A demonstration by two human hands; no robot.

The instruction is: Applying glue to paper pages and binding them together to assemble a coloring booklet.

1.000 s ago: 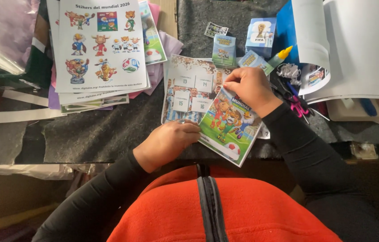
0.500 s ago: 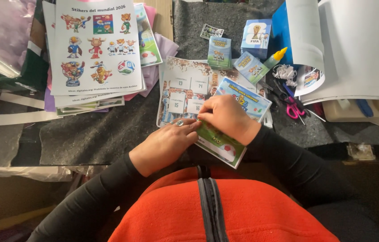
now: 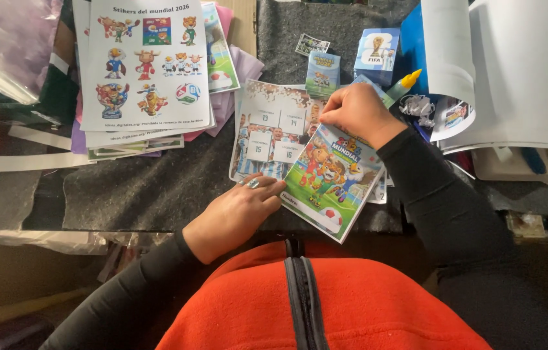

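Sticker album cover (image 3: 333, 183), a glossy green card with cartoon animal mascots and a football, lies tilted on the grey felt mat (image 3: 157, 185), its near corner reaching past the mat's edge toward the person's orange vest (image 3: 326, 304). It overlaps the right part of an open album page (image 3: 267, 133) with numbered white sticker slots, which lies flat on the mat just beyond it. The left hand (image 3: 235, 217) rests palm down at the cover's left edge, fingers loosely together and pressing on the card and page, a ring on one finger. The right hand (image 3: 359, 111) sits at the cover's far corner, fingers curled narrow and pinched on that corner. Just beyond the cover stand small blue boxes (image 3: 352, 61) and a yellow-tipped glue bottle (image 3: 402, 85). Left of the page lies a white sheet of mascot stickers (image 3: 148, 65) atop a paper stack.
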